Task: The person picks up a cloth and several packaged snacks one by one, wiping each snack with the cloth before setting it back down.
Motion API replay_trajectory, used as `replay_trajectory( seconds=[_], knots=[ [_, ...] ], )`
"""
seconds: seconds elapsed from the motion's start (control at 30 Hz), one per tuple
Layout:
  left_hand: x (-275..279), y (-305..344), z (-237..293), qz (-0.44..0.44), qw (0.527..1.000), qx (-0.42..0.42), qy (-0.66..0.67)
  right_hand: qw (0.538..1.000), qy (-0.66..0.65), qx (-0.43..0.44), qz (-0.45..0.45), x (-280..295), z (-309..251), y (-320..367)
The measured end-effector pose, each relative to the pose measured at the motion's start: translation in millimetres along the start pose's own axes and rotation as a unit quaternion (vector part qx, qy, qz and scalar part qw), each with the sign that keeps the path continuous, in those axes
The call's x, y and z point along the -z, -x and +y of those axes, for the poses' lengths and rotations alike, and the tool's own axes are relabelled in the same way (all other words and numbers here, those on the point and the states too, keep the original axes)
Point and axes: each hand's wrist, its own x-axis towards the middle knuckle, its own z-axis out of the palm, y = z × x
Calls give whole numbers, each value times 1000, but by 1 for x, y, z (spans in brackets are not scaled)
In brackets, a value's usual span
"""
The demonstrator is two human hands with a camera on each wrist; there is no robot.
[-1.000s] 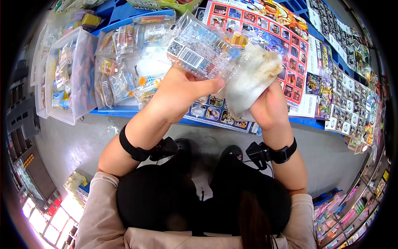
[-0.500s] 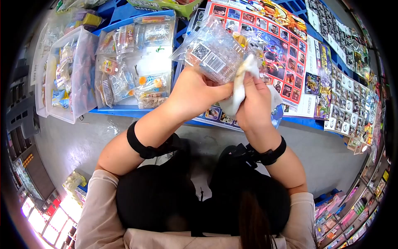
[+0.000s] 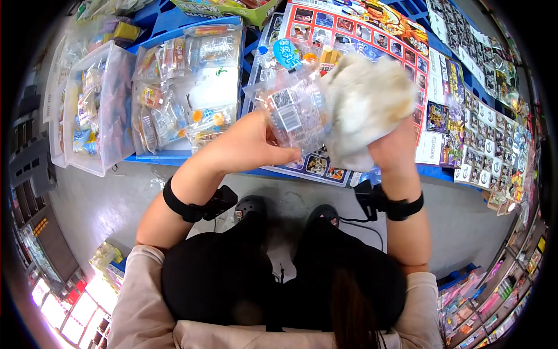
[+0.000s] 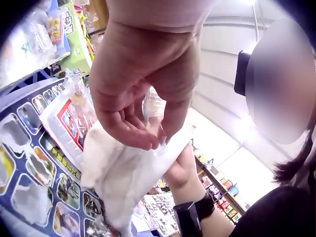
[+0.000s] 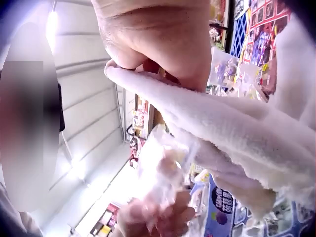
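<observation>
In the head view the left hand (image 3: 250, 142) pinches a clear plastic packet (image 3: 296, 110) with a barcode label, thumb along its lower edge. The right hand (image 3: 398, 148) grips a stained white cloth (image 3: 369, 99), which hangs beside the packet and covers most of the fingers. From the left wrist, the left hand (image 4: 148, 89) shows its thumb and fingertips together on the clear plastic, with the cloth (image 4: 118, 173) behind. The right wrist view has the cloth (image 5: 222, 118) draped from the right hand (image 5: 163, 44), its fingertips hidden.
A blue tray (image 3: 241, 70) of small clear packets lies left of the hands, beside a translucent bin (image 3: 104, 116) of wrapped items. Printed picture sheets (image 3: 401, 58) cover the blue surface behind and right. A green box (image 3: 256, 13) stands at the back.
The cloth has moved from against the packet's edge toward the right and spread out, with the right hand. The packet has tilted and shifted slightly lower, still in the left hand.
</observation>
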Motion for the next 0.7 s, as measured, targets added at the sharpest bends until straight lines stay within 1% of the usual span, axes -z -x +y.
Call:
replay_trajectory(
  seconds=[0.03,0.07,0.1,0.13,0.17,0.2,0.27,0.3,0.37,0.4,0.43,0.5,0.53,0.57,0.6,0.63,0.67,0.7],
  knots=[
    [0,-2,-2,1,1000,-1,0,977,201,27,-69,-7,2,4],
    [-1,-5,-5,-5,1000,-23,-8,984,169,18,-44,-23,9,9],
    [-3,-6,-7,-10,999,-45,-16,993,96,16,-61,-30,21,6],
    [-4,-6,-5,-9,999,-45,-15,979,190,55,-53,-34,24,4],
    [-6,-5,-2,-4,997,-40,-59,954,282,93,-44,-38,24,4],
    [-8,-5,0,0,994,-35,-102,954,282,92,-44,-43,22,3],
    [-4,-6,-5,-7,994,-30,-109,934,327,144,-27,-50,17,2],
    [-3,-6,-6,-14,993,-26,-117,933,327,144,-27,-49,18,2],
    [-4,-5,-2,-26,993,-15,-112,951,286,117,7,-46,23,1],
    [-5,-4,-1,-38,994,-3,-107,956,265,121,44,-47,26,0],
    [-4,-3,-5,-37,994,-2,-106,956,265,121,43,-46,26,0],
    [-2,-2,-14,8,998,-57,12,959,260,80,76,-41,26,0],
    [-3,-2,-15,9,998,-57,12,956,268,84,84,-39,28,-1],
    [-4,-3,-16,17,991,-107,81,956,268,84,83,-38,27,-2],
    [-5,-3,-16,25,976,-157,149,959,261,50,94,-34,24,-2],
    [-3,-3,-16,26,976,-158,148,961,255,15,106,-30,21,-2],
    [-1,-5,-15,19,975,-152,162,981,161,-4,106,-27,19,-3],
    [2,-6,-14,11,973,-147,176,981,162,-3,106,-24,14,-5]
  ],
)
